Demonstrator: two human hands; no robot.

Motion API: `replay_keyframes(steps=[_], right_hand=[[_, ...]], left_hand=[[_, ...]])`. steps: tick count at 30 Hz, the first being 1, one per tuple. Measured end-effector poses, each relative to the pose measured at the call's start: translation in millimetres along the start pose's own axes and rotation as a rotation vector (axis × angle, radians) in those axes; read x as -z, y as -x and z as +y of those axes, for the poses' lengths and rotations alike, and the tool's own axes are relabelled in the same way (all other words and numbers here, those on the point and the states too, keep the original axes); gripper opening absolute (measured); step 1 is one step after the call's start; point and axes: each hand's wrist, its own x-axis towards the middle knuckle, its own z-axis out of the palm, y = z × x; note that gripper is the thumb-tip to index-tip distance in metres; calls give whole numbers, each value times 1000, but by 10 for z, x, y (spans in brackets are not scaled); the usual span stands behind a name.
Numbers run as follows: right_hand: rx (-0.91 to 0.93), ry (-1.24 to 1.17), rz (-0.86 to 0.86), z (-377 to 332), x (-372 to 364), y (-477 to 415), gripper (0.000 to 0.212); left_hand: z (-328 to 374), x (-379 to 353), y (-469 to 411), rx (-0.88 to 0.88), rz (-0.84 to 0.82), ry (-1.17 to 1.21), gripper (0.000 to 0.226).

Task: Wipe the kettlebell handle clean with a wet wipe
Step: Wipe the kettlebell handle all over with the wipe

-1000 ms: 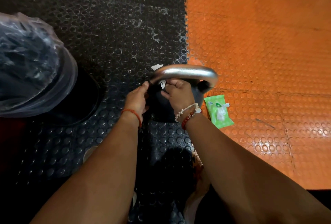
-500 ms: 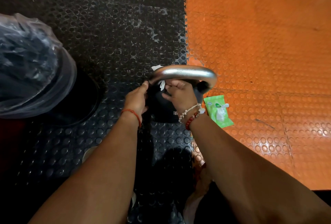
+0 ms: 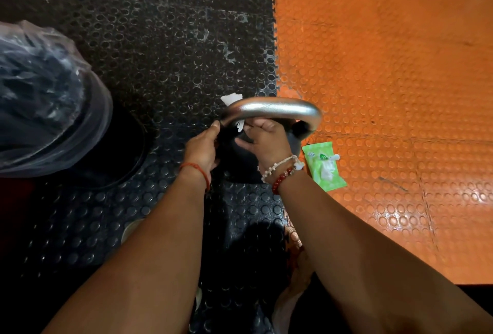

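Kettlebell handle (image 3: 269,109), a bare steel loop, is standing upright over the dark bell (image 3: 229,154) on the black studded floor mat (image 3: 160,53), right at the seam with the orange mat (image 3: 386,66). Wet wipe (image 3: 231,99) is wrapping the loop's left bend, one white corner showing above the bar and another scrap below it. Right hand (image 3: 266,138) is reaching up inside the loop, fingers curled and pinching the wipe against the bar's underside. Left hand (image 3: 201,146) is curling round the left foot of the handle, thumb tip on the steel, bracing the bell. To do this pass well, I judge the right hand should be pressing the wipe fully round the bar and drawing it toward the right bend, which no wipe is covering, while the left is steadying the bell against tipping. Green wipe pack (image 3: 324,165) is lying just right of the bell on the orange mat. A plastic-lined bin (image 3: 45,98) is sitting well apart to the left.
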Motion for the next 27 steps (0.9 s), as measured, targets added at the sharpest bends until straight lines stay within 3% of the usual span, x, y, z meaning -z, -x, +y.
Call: replay_keyframes(steps=[4, 8, 12, 17, 22, 27], right_hand=[[15, 109, 20, -27, 8, -40, 32], [-39, -71, 19, -63, -45, -18, 28], [-34, -56, 10, -22, -14, -13, 39], [-58, -92, 15, 17, -50, -8, 36], [-28, 53, 84, -3, -96, -89, 30], [-56, 65, 84, -24, -59, -108, 22]], left_hand=[[-6, 1, -8, 5, 5, -6, 18], [-8, 10, -9, 2, 7, -9, 25], [8, 0, 14, 6, 3, -1, 20], [11, 11, 15, 4, -1, 9, 18], [130, 95, -22, 21, -44, -81, 24], [388, 112, -130, -197, -1, -125, 43]])
